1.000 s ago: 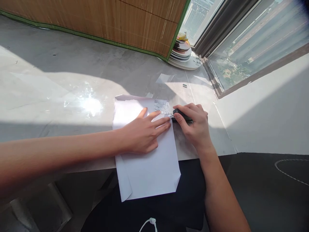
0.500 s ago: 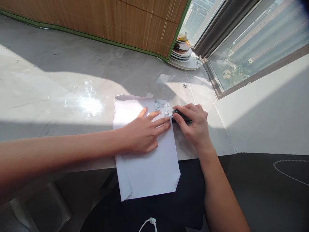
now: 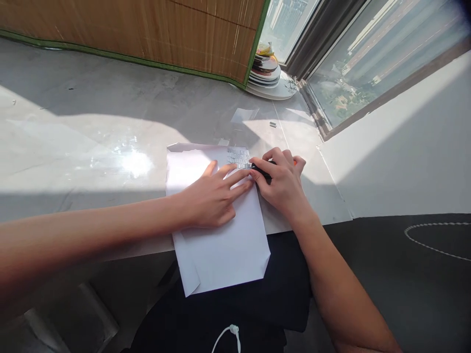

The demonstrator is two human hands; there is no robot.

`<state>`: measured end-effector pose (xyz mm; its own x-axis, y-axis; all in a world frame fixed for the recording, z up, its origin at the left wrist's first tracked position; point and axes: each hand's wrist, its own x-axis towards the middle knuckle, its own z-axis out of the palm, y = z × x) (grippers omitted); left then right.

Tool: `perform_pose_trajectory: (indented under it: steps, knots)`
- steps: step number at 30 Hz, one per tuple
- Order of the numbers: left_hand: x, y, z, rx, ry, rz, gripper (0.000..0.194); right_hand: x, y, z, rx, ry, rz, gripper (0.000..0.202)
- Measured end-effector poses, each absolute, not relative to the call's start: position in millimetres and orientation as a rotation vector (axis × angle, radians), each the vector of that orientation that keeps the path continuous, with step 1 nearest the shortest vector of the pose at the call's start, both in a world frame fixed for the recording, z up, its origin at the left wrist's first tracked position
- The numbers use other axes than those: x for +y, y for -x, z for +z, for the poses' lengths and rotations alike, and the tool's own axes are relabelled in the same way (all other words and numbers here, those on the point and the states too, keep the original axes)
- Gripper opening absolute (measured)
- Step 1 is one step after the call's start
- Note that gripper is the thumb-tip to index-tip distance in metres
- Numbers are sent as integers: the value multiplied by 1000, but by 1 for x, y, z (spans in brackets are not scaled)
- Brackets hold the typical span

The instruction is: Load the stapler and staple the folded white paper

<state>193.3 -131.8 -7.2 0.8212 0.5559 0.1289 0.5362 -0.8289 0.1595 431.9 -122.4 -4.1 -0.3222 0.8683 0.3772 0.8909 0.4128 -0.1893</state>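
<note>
A folded white paper sheet [image 3: 221, 245] lies on the grey countertop [image 3: 91, 132], its near end hanging over the edge. My left hand [image 3: 211, 196] presses flat on the sheet, fingers spread toward its right edge. My right hand [image 3: 281, 181] grips a small black tool [image 3: 260, 171], likely a stapler, at the paper's right edge. Its tip meets the sheet just below a patch of many small silvery marks [image 3: 238, 157] at the top right corner. Part of the tool is hidden under my fingers.
A stack of plates [image 3: 267, 73] stands at the back by the window corner. A bamboo screen with green trim [image 3: 147, 34] runs along the far side. A clear plastic scrap [image 3: 243, 115] and a tiny metal piece [image 3: 273, 124] lie behind the paper. The window [image 3: 368, 54] is at right.
My right hand has shifted slightly left along the paper edge with the tool. The view has moved a little, so everything sits lower left. My left hand stays pressed down.
</note>
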Motion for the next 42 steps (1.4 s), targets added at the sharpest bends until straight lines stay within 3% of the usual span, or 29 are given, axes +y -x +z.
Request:
perform_pose_trajectory:
  steps: [5, 18, 29, 34, 42]
  knots:
    - [-132, -193, -3, 860, -2894, 228, 68, -112, -446, -7, -2073, 1464, 40, 33]
    - [-126, -189, -8, 893, -2871, 192, 70, -103, -481, -23, -1713, 1844, -71, 37]
    - [-116, -187, -5, 984, -2837, 325, 57, -116, -462, -8, -1809, 1466, -285, 32]
    - [-118, -188, -5, 1001, -2857, 299, 51, -120, -444, -13, -2277, 1280, 36, 45]
    - [-119, -189, -7, 998, -2865, 311, 53, -112, -450, -21, -2327, 1329, 173, 50]
